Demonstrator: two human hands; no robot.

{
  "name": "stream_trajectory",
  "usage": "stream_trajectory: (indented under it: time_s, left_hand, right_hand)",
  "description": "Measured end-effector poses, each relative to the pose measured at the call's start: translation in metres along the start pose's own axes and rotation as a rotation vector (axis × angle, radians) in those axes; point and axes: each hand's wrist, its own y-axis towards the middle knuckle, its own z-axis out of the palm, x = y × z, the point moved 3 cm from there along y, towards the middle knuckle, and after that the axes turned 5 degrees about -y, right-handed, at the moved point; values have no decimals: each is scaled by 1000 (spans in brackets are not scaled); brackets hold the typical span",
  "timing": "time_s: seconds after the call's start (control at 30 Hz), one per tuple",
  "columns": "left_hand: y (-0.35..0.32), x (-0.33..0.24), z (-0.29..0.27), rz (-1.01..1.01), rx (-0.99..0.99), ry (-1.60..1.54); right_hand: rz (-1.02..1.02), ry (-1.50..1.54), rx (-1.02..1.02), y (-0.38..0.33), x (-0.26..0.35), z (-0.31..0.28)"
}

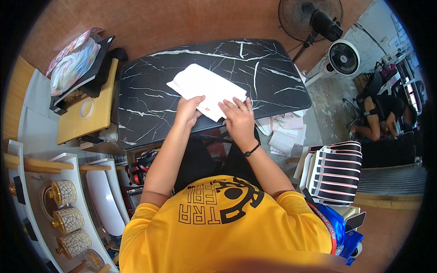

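The fingers of your left hand (pixel 185 111) pinch the lower edge of the white papers (pixel 200 82), thumb on top; those of your right hand (pixel 240 119) lie spread over the lower right corner, and I cannot tell whether that thumb grips beneath. The black marbled surface (pixel 150 86) fills the upper middle of the frame, and the papers lie over it, just above the frame's centre. Expect them to be light and limp, with layers that may slip apart, crease or tear. Take hold at opposite edges, catching every layer between thumb and fingers, and press gently. Smaller still, you wear a dark bracelet (pixel 251 150) on your right wrist and a ring (pixel 246 109) on that hand.
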Motion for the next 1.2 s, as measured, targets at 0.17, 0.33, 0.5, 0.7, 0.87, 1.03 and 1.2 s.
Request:
stream_trajectory:
  time_s: [0.17,0.33,0.5,0.7,0.87,1.03,1.2]
  left_hand:
    - [20,-6,-26,-75,-60,-294]
    - [19,-42,-54,117,-20,-64]
    - [5,-57,-46,242,78,97]
    - [2,4,-11,577,78,901]
    - [-19,18,0,891,143,1384]
    - [-19,17,4,873,127,1434]
    - [-21,20,6,928,145,1474]
  right_hand:
    - [-87,32,-171,-3,-12,-22]
    - [27,33,-404,-41,-66,-56]
    - [839,237,-1186,-138,-190,-89]
    - [1433,337,-1188,-257,-225,-24]
    - [1910,498,-1143,-364,-201,57]
    - [2162,838,-1016,-424,-220,96]
    - [1873,911,-951,-386,-281,76]
